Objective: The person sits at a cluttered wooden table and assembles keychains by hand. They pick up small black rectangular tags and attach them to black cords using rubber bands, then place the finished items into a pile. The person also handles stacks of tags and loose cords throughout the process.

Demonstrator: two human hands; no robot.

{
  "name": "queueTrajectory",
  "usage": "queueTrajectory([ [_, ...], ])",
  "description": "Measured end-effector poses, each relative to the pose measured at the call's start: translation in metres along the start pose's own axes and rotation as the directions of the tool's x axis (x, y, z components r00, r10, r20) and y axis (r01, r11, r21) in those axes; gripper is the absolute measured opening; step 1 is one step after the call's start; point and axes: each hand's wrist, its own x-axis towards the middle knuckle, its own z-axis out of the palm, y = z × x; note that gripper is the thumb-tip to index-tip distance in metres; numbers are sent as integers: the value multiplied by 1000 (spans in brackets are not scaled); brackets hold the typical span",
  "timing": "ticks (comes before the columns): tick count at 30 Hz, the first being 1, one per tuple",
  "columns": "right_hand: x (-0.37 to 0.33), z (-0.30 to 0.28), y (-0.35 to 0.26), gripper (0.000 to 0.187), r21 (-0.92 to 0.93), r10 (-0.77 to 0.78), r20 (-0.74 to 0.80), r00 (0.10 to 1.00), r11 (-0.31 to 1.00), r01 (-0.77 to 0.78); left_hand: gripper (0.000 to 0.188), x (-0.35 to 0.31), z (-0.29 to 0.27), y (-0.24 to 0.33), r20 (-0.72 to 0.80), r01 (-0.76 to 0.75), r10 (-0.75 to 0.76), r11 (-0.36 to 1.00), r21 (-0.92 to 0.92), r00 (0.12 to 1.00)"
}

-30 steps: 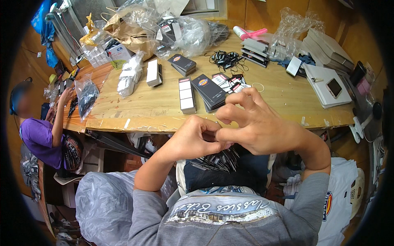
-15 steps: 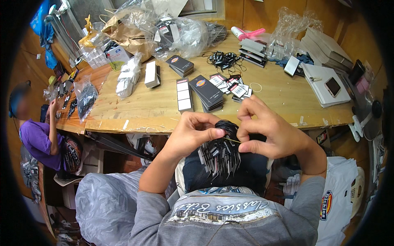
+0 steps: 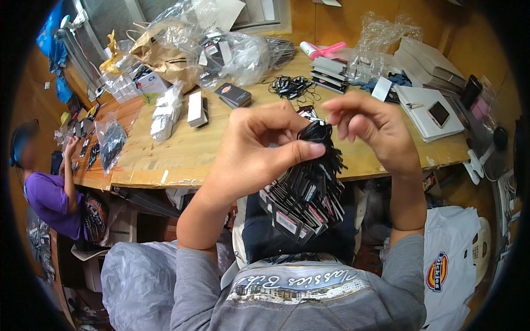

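In front of my chest is a thick bundle of black hang tags, some showing white label faces. Its black strings are gathered at the top, where my left hand grips them between thumb and fingers. The tags fan out downward below that grip, over my lap. My right hand is raised beside the gathered strings, its fingers loosely curled and apart with nothing plainly held. A thin yellowish loop shows near its fingertips; whether they touch it I cannot tell. My hands hide part of the tabletop's cards.
On the wooden table are a stack of black cards, a white-topped stack, a heap of black strings and plastic bags. A phone lies on papers at right. A person in purple sits at left.
Both hands and the tag bundle have come up, and the tags' label faces now show. My right hand no longer pulls the yellowish band taut from the strings; its pinch has loosened.
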Motion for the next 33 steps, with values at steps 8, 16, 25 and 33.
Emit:
queueTrajectory([
  [8,-1,-6,2,31,92,53,125,991,994,-64,15,40,12,23,78,-103,88,970,218,993],
  [16,-2,-21,-4,25,-218,-472,-269,839,879,425,14,57,16,10,96,81,-58,964,-252,994],
  [25,-6,-26,-27,14,-913,-745,281,604,-13,409,13,60,30,6,143,104,-55,927,-360,988],
  [33,-13,-25,-42,15,-927,-598,317,736,-29,375,17,50,24,0,97,56,-45,991,-121,994],
])
